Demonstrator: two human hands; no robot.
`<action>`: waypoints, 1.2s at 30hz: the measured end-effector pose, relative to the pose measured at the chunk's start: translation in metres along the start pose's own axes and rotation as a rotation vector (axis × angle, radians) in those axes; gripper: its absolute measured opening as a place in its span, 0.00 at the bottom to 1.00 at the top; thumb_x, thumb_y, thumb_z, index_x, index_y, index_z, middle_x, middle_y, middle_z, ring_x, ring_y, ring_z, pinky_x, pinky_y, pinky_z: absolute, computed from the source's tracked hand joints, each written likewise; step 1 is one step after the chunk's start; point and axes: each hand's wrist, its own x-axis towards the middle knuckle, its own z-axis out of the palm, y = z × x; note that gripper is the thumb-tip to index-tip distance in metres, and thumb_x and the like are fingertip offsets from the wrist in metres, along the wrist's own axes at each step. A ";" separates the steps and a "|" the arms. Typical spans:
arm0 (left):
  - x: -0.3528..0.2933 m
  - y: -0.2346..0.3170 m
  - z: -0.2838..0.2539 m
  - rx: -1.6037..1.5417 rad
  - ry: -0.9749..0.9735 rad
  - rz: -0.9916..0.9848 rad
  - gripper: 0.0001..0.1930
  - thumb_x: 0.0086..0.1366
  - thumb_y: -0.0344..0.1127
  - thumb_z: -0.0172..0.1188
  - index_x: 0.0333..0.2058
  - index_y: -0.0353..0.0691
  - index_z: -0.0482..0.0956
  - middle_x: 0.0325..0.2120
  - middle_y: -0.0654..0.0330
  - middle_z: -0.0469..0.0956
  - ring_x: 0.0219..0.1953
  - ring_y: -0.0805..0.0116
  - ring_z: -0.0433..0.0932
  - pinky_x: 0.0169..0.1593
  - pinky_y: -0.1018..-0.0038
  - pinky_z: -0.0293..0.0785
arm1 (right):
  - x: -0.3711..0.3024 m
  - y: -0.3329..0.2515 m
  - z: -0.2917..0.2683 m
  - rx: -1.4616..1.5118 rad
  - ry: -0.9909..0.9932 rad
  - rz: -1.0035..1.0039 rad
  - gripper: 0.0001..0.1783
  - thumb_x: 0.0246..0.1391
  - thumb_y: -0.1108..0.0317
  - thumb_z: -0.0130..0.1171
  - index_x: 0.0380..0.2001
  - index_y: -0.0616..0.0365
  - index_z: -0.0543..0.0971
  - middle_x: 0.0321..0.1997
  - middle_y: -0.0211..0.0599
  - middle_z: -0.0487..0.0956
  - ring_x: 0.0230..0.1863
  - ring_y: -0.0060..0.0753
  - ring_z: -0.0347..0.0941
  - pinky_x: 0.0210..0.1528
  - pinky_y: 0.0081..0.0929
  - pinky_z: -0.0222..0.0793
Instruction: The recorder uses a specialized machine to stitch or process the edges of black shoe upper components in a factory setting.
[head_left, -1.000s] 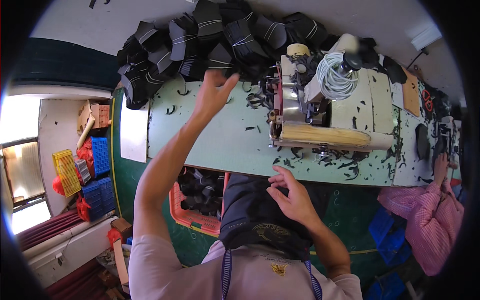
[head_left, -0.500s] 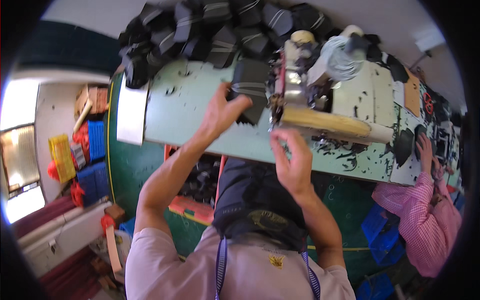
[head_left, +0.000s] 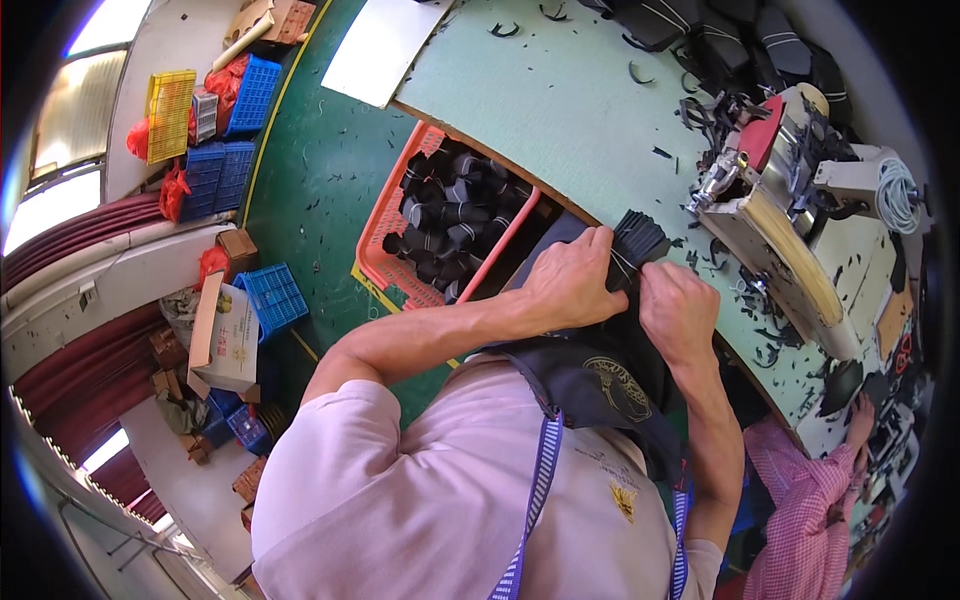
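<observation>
A bundle of black layered pieces (head_left: 640, 238) with a pale band across it is between my hands, by the front edge of the pale green table (head_left: 560, 90). My left hand (head_left: 575, 278) is closed around the bundle's left side, thumb and fingers gripping it. On its right side my right hand (head_left: 680, 310) is closed, fingers curled against the bundle; what lies inside them is hidden. Left of my hands, a salmon plastic crate (head_left: 366, 235) on the floor contains several banded black bundles (head_left: 462, 212).
A machine with a metal head (head_left: 718, 185) and a wooden-edged board (head_left: 790, 265) stands on the table to the right. Black scraps (head_left: 770, 345) surround it. More banded bundles (head_left: 655, 22) are piled at the back. A co-worker in a pink checked sleeve (head_left: 800, 500) works at far right.
My view has turned, bringing the crate nearer the middle. The bundle has come off the tabletop toward my body. My right hand has moved from beside the machine to the bundle and closed.
</observation>
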 end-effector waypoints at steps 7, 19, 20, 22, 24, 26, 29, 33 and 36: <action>0.002 0.004 -0.006 -0.174 -0.071 0.089 0.36 0.50 0.45 0.67 0.51 0.28 0.64 0.44 0.34 0.75 0.44 0.36 0.77 0.46 0.53 0.74 | 0.000 0.000 -0.003 0.402 0.273 -0.064 0.04 0.42 0.77 0.61 0.23 0.59 0.76 0.25 0.34 0.70 0.30 0.38 0.67 0.34 0.32 0.65; 0.065 -0.002 -0.076 -0.036 -0.806 0.444 0.43 0.55 0.52 0.69 0.64 0.36 0.62 0.56 0.41 0.72 0.58 0.49 0.73 0.61 0.63 0.67 | -0.025 0.028 -0.058 1.925 -0.393 0.646 0.13 0.58 0.72 0.49 0.18 0.54 0.65 0.18 0.20 0.58 0.20 0.17 0.54 0.23 0.19 0.52; 0.073 0.002 -0.086 0.049 -0.881 0.439 0.45 0.53 0.52 0.71 0.64 0.36 0.63 0.54 0.44 0.74 0.57 0.50 0.74 0.59 0.63 0.68 | -0.020 0.022 -0.060 1.213 -0.291 0.366 0.11 0.59 0.71 0.51 0.21 0.56 0.69 0.17 0.20 0.63 0.21 0.14 0.57 0.23 0.18 0.52; 0.090 0.016 -0.098 0.057 -1.027 0.415 0.46 0.50 0.52 0.72 0.64 0.37 0.63 0.51 0.46 0.77 0.55 0.50 0.76 0.58 0.63 0.69 | -0.021 0.034 -0.062 1.308 -0.418 0.545 0.11 0.59 0.68 0.53 0.23 0.57 0.73 0.18 0.20 0.67 0.23 0.11 0.59 0.24 0.18 0.52; 0.097 0.018 -0.090 0.094 -1.066 0.505 0.46 0.49 0.51 0.73 0.64 0.39 0.63 0.49 0.47 0.78 0.52 0.52 0.78 0.56 0.63 0.70 | -0.023 0.042 -0.047 1.158 -0.377 0.324 0.11 0.59 0.67 0.53 0.23 0.58 0.73 0.17 0.20 0.66 0.22 0.11 0.58 0.24 0.17 0.52; 0.095 0.016 -0.083 0.050 -1.061 0.555 0.47 0.48 0.48 0.75 0.64 0.39 0.63 0.51 0.48 0.78 0.52 0.53 0.78 0.56 0.63 0.70 | -0.021 0.043 -0.058 1.247 -0.492 0.410 0.11 0.58 0.67 0.53 0.23 0.59 0.74 0.16 0.21 0.67 0.19 0.13 0.58 0.22 0.19 0.52; 0.088 0.019 -0.086 -0.211 -1.149 0.411 0.46 0.48 0.47 0.74 0.65 0.39 0.64 0.53 0.44 0.76 0.57 0.50 0.75 0.59 0.63 0.68 | -0.038 0.038 -0.053 2.232 -0.479 0.550 0.14 0.57 0.65 0.56 0.19 0.58 0.74 0.14 0.24 0.69 0.11 0.20 0.58 0.16 0.23 0.53; 0.067 0.058 -0.092 0.523 -0.784 0.553 0.41 0.48 0.44 0.72 0.62 0.47 0.68 0.51 0.52 0.77 0.54 0.48 0.76 0.56 0.59 0.72 | -0.040 0.023 -0.046 0.421 -0.239 -0.022 0.09 0.51 0.68 0.62 0.20 0.58 0.76 0.15 0.29 0.74 0.12 0.24 0.65 0.16 0.21 0.55; 0.056 0.054 -0.085 0.242 -0.811 0.723 0.40 0.46 0.39 0.73 0.60 0.45 0.70 0.48 0.52 0.77 0.52 0.49 0.76 0.56 0.60 0.71 | -0.032 0.024 -0.081 1.323 -0.290 0.377 0.15 0.58 0.64 0.55 0.18 0.54 0.72 0.10 0.26 0.68 0.10 0.24 0.62 0.17 0.21 0.55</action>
